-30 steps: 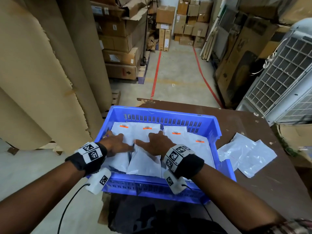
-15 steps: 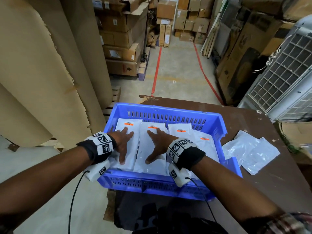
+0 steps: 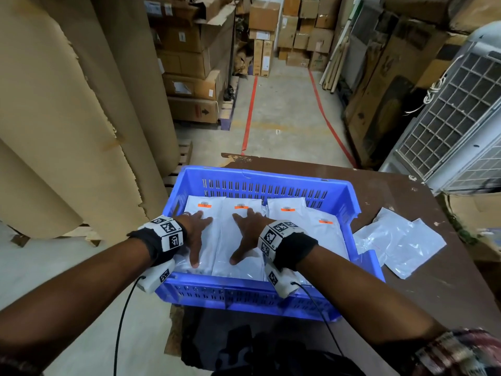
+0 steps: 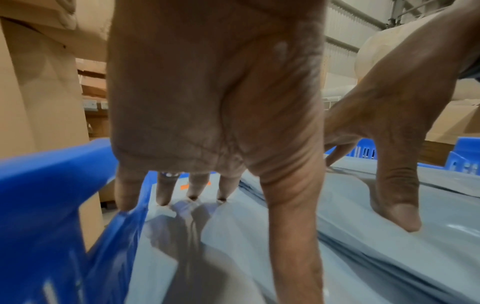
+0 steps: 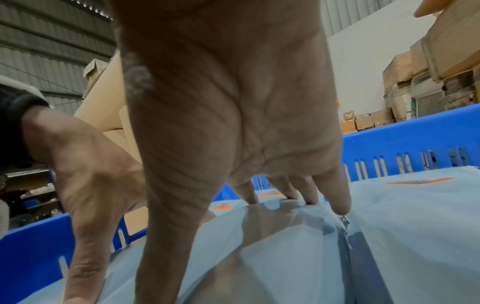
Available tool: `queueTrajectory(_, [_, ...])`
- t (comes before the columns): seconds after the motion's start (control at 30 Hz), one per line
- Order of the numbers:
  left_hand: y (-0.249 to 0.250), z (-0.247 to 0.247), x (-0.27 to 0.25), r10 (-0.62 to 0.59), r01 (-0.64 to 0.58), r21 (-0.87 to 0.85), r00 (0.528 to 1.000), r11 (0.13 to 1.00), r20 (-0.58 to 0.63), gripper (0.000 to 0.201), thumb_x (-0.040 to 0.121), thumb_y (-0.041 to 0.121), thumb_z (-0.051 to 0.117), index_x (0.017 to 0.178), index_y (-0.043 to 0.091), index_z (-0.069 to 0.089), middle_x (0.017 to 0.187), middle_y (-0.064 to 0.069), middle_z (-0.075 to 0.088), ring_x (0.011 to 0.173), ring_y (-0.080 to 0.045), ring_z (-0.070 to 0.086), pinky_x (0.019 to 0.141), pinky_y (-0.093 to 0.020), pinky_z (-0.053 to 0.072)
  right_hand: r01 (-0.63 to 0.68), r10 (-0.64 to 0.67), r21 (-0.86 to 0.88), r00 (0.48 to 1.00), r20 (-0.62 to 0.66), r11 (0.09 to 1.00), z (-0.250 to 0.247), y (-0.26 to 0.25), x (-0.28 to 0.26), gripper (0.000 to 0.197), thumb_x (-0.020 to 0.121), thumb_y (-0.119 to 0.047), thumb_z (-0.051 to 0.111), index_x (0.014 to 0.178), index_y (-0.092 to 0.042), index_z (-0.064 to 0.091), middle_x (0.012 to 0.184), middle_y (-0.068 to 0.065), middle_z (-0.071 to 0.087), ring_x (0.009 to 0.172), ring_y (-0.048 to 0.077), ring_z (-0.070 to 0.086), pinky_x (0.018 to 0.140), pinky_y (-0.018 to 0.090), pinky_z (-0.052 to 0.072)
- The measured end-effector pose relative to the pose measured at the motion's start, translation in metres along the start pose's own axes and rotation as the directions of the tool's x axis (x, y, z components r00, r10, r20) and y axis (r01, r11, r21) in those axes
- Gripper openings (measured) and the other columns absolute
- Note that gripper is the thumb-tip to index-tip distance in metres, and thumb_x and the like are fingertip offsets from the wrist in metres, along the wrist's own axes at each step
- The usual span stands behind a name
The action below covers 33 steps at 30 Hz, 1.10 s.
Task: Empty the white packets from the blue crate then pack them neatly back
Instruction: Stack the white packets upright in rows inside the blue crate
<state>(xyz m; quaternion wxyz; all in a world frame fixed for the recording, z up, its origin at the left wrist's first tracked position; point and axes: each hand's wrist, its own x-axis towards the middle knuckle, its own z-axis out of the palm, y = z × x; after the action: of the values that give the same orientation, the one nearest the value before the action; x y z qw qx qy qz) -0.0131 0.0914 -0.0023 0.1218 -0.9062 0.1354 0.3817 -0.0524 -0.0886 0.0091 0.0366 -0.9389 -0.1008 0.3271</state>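
Each bare arm has a black band (image 3: 151,245) round the wrist, next to the blue crate (image 3: 349,196). On each band sits a white block with black square patterns (image 3: 169,232), and a small white box (image 3: 156,275) hangs under it with a thin black wire (image 3: 122,318) going down. The left hand (image 3: 193,229) has a ring (image 3: 186,213), and the right arm has a checked sleeve (image 3: 461,351) near the elbow.

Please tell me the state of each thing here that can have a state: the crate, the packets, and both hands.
blue crate: upright on the table, filled with packets.
white packets in the crate: lying flat in rows, orange labels up.
loose packets: lying flat on the brown table, outside the crate.
left hand: fingers spread, pressing flat on a packet.
right hand: fingers spread, pressing flat on a packet.
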Motion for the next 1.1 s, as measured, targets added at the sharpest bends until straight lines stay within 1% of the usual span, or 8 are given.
queueTrajectory(0.1, [0.005, -0.008, -0.006, -0.018, 0.019, 0.012, 0.998, 1.0, -0.059, 0.126, 0.062, 0.034, 0.089, 0.158, 0.026, 0.007, 0.163, -0.004, 0.011, 0.15, -0.028, 0.009, 0.119, -0.047, 0.025, 0.017, -0.015, 0.04, 0.999, -0.042, 0.999, -0.003, 0.002, -0.006, 0.114, 0.072, -0.055, 0.08, 0.157, -0.02, 0.012, 0.162, 0.014, 0.011, 0.147, 0.034, 0.021, 0.114, 0.052, 0.032])
queueTrajectory(0.27, [0.014, -0.028, -0.018, 0.016, -0.063, -0.196, 0.973, 0.979, -0.229, 0.089, 0.074, 0.032, 0.081, 0.15, 0.024, 0.035, 0.15, -0.003, 0.04, 0.136, -0.023, 0.039, 0.111, -0.036, 0.037, 0.026, -0.012, 0.125, 0.993, -0.116, 0.992, -0.012, 0.011, -0.016, 0.091, 0.075, -0.053, 0.077, 0.147, -0.017, 0.034, 0.145, 0.012, 0.04, 0.131, 0.03, 0.045, 0.099, 0.043, 0.044])
queueTrajectory(0.33, [0.021, -0.036, -0.023, 0.033, -0.129, -0.295, 0.95, 0.947, -0.31, 0.078, 0.08, 0.039, 0.077, 0.147, 0.026, 0.039, 0.144, -0.001, 0.048, 0.131, -0.02, 0.046, 0.106, -0.032, 0.04, 0.044, -0.02, 0.151, 0.988, -0.155, 0.988, -0.02, 0.023, -0.024, 0.086, 0.081, -0.051, 0.073, 0.15, -0.017, 0.033, 0.148, 0.011, 0.041, 0.133, 0.029, 0.044, 0.1, 0.038, 0.041])
queueTrajectory(0.43, [0.039, -0.048, -0.031, 0.079, -0.237, -0.375, 0.917, 0.896, -0.391, 0.062, 0.084, 0.04, 0.074, 0.139, 0.024, 0.049, 0.13, -0.001, 0.058, 0.12, -0.02, 0.052, 0.101, -0.031, 0.042, 0.052, -0.011, 0.223, 0.983, -0.183, 0.974, -0.03, 0.054, -0.045, 0.083, 0.085, -0.05, 0.07, 0.153, -0.023, 0.031, 0.158, 0.001, 0.031, 0.144, 0.021, 0.033, 0.113, 0.036, 0.03])
queueTrajectory(0.63, [0.098, -0.069, -0.032, 0.154, -0.391, -0.446, 0.864, 0.805, -0.48, 0.046, 0.079, 0.035, 0.079, 0.121, 0.025, 0.064, 0.11, 0.004, 0.066, 0.105, -0.016, 0.062, 0.097, -0.033, 0.048, -0.01, 0.117, 0.405, 0.963, -0.241, 0.914, -0.038, 0.146, -0.094, 0.066, 0.077, -0.06, 0.074, 0.135, -0.036, 0.052, 0.136, -0.006, 0.053, 0.123, 0.014, 0.053, 0.109, 0.034, 0.04])
queueTrajectory(0.9, [0.214, -0.105, -0.037, 0.249, -0.58, -0.509, 0.779, 0.636, -0.576, 0.035, 0.078, 0.032, 0.08, 0.111, 0.024, 0.07, 0.096, 0.01, 0.073, 0.086, -0.003, 0.06, 0.086, -0.025, 0.048, -0.014, 0.251, 0.601, 0.916, -0.313, 0.799, -0.013, 0.265, -0.164, 0.053, 0.082, -0.039, 0.078, 0.129, -0.024, 0.061, 0.118, -0.002, 0.062, 0.11, 0.016, 0.061, 0.098, 0.033, 0.047])
queueTrajectory(1.0, [0.267, -0.113, -0.036, 0.28, -0.611, -0.535, 0.77, 0.584, -0.573, 0.031, 0.077, 0.028, 0.08, 0.106, 0.023, 0.071, 0.093, 0.009, 0.073, 0.077, -0.002, 0.061, 0.075, -0.02, 0.05, -0.032, 0.295, 0.652, 0.908, -0.298, 0.758, 0.011, 0.307, -0.177, 0.049, 0.083, -0.041, 0.076, 0.127, -0.028, 0.059, 0.118, -0.005, 0.061, 0.105, 0.01, 0.059, 0.088, 0.023, 0.041])
queueTrajectory(1.1, [0.32, -0.119, -0.03, 0.34, -0.63, -0.553, 0.769, 0.546, -0.541, 0.028, 0.078, 0.027, 0.081, 0.104, 0.021, 0.071, 0.09, 0.009, 0.073, 0.073, 0.0, 0.062, 0.062, -0.008, 0.044, -0.069, 0.325, 0.667, 0.907, -0.268, 0.742, 0.038, 0.347, -0.179, 0.051, 0.082, -0.046, 0.076, 0.127, -0.027, 0.06, 0.119, -0.002, 0.062, 0.104, 0.011, 0.06, 0.087, 0.024, 0.041])
